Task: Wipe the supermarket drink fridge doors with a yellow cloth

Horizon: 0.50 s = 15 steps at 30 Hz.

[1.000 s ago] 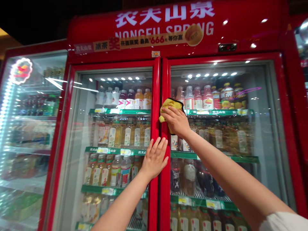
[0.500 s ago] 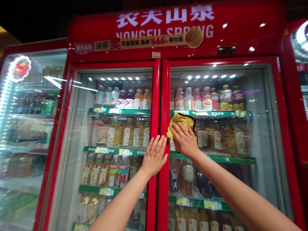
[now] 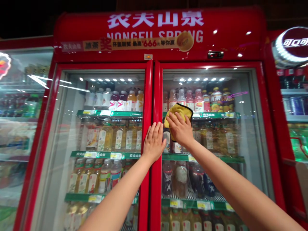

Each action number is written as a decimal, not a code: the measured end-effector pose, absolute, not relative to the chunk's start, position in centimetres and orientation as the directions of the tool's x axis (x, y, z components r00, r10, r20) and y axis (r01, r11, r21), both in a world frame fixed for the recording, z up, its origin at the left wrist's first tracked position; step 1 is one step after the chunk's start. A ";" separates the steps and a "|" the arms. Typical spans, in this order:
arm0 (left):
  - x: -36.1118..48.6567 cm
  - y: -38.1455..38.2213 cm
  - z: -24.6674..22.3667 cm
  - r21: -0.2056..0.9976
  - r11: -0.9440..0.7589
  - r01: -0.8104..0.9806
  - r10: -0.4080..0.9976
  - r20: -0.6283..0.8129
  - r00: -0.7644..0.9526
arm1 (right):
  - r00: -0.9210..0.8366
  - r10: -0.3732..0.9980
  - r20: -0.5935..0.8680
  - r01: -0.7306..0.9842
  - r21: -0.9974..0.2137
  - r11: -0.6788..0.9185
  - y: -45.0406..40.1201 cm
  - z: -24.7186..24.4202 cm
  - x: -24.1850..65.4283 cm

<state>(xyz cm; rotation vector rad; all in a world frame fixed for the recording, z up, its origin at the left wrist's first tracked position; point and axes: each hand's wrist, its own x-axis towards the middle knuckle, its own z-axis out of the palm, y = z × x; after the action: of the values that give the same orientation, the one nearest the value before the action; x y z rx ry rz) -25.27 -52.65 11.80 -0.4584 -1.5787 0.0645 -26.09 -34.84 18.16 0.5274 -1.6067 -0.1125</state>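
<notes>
Yellow cloth (image 3: pixel 184 112) is held under the right hand (image 3: pixel 180 129), against door glass (image 3: pixel 247 136). Left hand (image 3: pixel 154 143), gripping nothing, is laid flat beside it on red door frames (image 3: pixel 157 96). Work judged underway; done and remaining areas can't be told apart.

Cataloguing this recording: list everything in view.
Tall red drinks cooler: one, red, centre.
Red-framed glass doors: two, red frames, cooler front.
Green-fronted shelves: several, green, behind doors.
Plastic drink bottles: many, mixed colours, on shelves.
White lettering: two lines, white, cooler top.
Tan printed strip: one, tan, below and partly over lettering.
Small black rectangular panel: one, black, above right door.
Neighbouring red coolers: two, red, side edges, partly shown.
Round lit signs: two, red-and-white, upper edges, cut off.
Yellow fabric cloth with black edging: one, yellow, over right door.
Forearms: two, bare, from lower edge.
Left hand: one, bare, on door frames.
Right hand: one, bare, on cloth.
</notes>
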 end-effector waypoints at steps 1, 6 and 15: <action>-25.3 -52.5 12.1 -0.322 0.914 0.246 0.330 0.944 0.012 | -0.022 -0.437 0.899 -0.273 0.415 0.868 -35.0 18.3 -26.0; -25.5 -50.8 13.9 -0.314 0.917 0.247 0.314 0.949 0.041 | -0.059 -0.436 0.898 -0.278 0.405 0.871 -35.2 22.3 -25.9; -26.5 -49.4 13.2 -0.308 0.912 0.270 0.306 0.951 0.051 | 0.024 -0.327 0.945 -0.242 0.323 0.915 -33.1 18.0 -26.3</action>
<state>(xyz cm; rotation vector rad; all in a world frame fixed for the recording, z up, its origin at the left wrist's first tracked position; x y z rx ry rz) -26.46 -49.36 13.25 -0.4672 -1.5380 0.0291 -26.29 -33.07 17.97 0.4570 -1.5633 -0.0697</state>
